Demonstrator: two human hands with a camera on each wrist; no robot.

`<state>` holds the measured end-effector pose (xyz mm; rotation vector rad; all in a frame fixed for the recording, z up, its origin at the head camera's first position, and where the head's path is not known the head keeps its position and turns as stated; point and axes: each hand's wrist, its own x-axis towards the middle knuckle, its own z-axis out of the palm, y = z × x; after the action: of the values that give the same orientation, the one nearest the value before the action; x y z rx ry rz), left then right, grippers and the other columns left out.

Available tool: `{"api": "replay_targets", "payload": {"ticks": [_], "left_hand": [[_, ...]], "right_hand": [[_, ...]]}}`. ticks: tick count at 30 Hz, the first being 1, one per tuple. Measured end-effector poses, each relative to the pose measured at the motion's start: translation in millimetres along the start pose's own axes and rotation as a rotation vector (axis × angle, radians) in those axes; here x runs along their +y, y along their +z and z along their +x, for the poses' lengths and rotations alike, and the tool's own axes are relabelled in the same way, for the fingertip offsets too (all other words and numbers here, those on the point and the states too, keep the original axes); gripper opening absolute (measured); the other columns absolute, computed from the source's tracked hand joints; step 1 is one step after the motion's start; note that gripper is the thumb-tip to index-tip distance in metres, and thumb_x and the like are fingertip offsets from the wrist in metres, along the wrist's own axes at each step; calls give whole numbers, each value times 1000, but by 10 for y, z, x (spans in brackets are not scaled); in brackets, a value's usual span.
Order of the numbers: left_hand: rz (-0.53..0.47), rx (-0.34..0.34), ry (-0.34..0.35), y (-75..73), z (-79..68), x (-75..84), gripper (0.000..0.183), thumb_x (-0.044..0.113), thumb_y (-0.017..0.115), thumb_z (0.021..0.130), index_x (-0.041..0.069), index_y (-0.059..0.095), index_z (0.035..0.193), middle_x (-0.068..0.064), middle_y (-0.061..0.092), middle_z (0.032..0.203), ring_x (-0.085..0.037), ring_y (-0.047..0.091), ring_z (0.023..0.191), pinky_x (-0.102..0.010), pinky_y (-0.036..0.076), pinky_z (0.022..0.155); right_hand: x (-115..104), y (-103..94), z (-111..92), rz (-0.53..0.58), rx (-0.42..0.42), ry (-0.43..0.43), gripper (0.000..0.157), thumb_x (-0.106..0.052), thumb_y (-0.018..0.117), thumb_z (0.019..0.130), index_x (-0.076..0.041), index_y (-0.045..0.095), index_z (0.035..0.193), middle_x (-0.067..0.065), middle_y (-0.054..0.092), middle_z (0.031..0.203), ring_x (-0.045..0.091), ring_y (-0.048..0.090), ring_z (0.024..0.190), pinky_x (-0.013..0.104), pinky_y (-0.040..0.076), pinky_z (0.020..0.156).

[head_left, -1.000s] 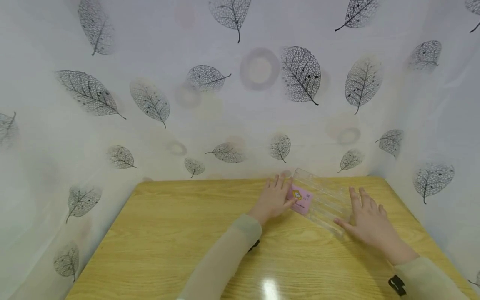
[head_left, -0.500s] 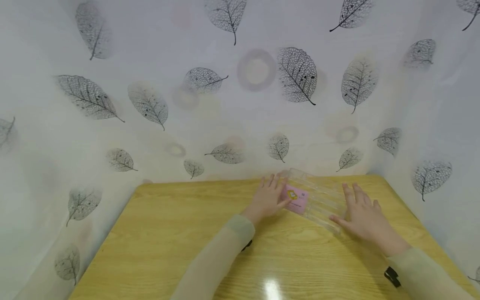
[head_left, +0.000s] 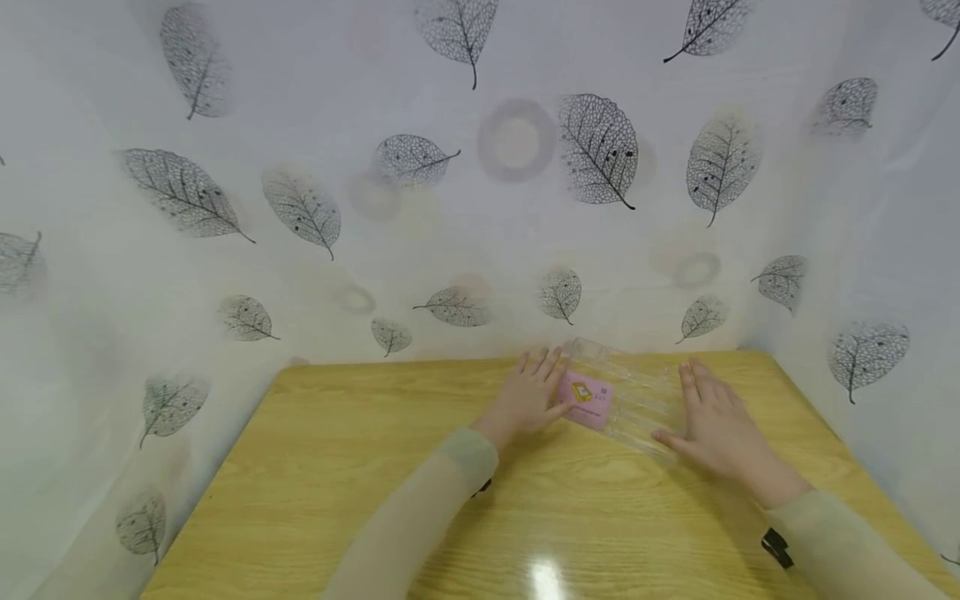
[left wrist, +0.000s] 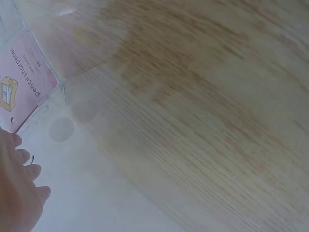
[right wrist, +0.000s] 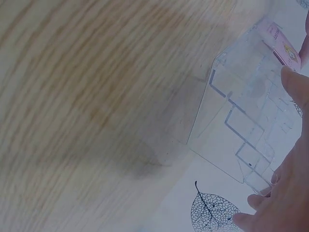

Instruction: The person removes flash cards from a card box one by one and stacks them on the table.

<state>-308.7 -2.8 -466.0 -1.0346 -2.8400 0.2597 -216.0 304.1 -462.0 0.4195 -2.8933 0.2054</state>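
A clear plastic organizer with several compartments [head_left: 637,392] lies slanted over the back right of the wooden table. In its left end sits a pink card [head_left: 588,402], whose print in the left wrist view reads "pencil sharpener" beside a drawing of a yellow sharpener. My left hand [head_left: 525,396] rests along the organizer's left end, fingers stretched toward the back and thumb over the card's edge. At the opposite end my right hand [head_left: 720,425] has extended fingers along the side and its thumb by the front corner. The right wrist view shows the transparent divider walls [right wrist: 241,125].
The wood-grain table [head_left: 337,467] reaches a white curtain [head_left: 465,225] printed with dark leaves, which hangs behind and on both sides. Both forearms wear pale sleeves [head_left: 420,508], with a black strap piece [head_left: 776,547] at the right wrist.
The organizer with the pink card has slid slightly left, and both hands have shifted left along with it. The right hand's fingers have drawn closer together.
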Motion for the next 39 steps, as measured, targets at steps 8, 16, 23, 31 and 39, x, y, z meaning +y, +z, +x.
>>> {"api": "replay_targets", "payload": {"ticks": [8, 16, 23, 31, 39], "left_hand": [[0, 1, 17, -15, -44, -36, 82, 62, 29, 111, 7, 12, 170, -13, 11, 179, -32, 15, 166, -49, 17, 136], [0, 26, 23, 3, -112, -139, 79, 58, 27, 112, 5, 14, 169, -16, 12, 179, -33, 15, 166, -49, 17, 136], [-24, 36, 24, -11, -166, -206, 79, 56, 32, 113, 4, 16, 169, -16, 13, 179, -33, 16, 166, -49, 17, 136], [-25, 96, 49, -6, -220, -275, 78, 54, 38, 112, 2, 21, 168, -16, 16, 178, -33, 20, 165, -50, 20, 135], [-25, 89, 47, -6, -278, -307, 79, 54, 37, 112, 2, 18, 168, -17, 16, 178, -34, 17, 166, -50, 17, 136]], "right_hand": [[-11, 11, 46, -28, 5, -45, 113, -54, 73, 95, 21, 17, 158, 44, 19, 165, 60, 25, 152, 69, 28, 125], [-55, 9, 93, 9, -10, -81, 111, -52, 72, 96, 17, 13, 161, 41, 15, 168, 59, 24, 154, 69, 29, 124], [-115, 17, 135, 30, -33, -111, 109, -50, 72, 97, 17, 15, 161, 40, 15, 169, 58, 23, 155, 68, 28, 125], [-170, 54, 173, 46, -10, -158, 106, -49, 73, 96, 14, 19, 162, 37, 15, 170, 57, 26, 154, 67, 31, 125], [-265, 89, 242, 21, 15, -207, 106, -46, 74, 96, 8, 16, 165, 37, 18, 170, 56, 30, 153, 66, 34, 124]]}}
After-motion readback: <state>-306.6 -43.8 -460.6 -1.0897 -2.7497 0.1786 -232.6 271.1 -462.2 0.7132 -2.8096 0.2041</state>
